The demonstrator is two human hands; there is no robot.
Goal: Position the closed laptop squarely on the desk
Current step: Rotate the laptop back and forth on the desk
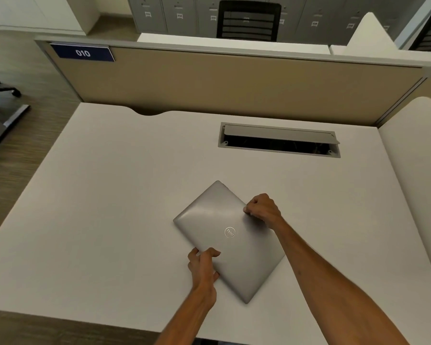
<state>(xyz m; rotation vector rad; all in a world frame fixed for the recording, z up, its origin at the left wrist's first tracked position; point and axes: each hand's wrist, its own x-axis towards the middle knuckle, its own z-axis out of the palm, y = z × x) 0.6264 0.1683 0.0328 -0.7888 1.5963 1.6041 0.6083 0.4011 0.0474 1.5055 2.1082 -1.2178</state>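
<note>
Counting now: one closed laptop (228, 239), two hands on it, left (203, 266) and right (263, 207), one bench (110, 195), one cable hatch (279, 140) sitting at 12 o'clock.

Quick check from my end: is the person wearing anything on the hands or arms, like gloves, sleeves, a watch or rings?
Nothing that shows. The left hand and right hand are bare, with no gloves, and I see no rings. Both forearms are bare as far as the picture's bottom edge, with no sleeve cuffs, watch or bands in view.

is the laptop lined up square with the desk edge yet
No, the closed laptop lies diagonally on the desk, one corner pointing toward the near edge.
</note>
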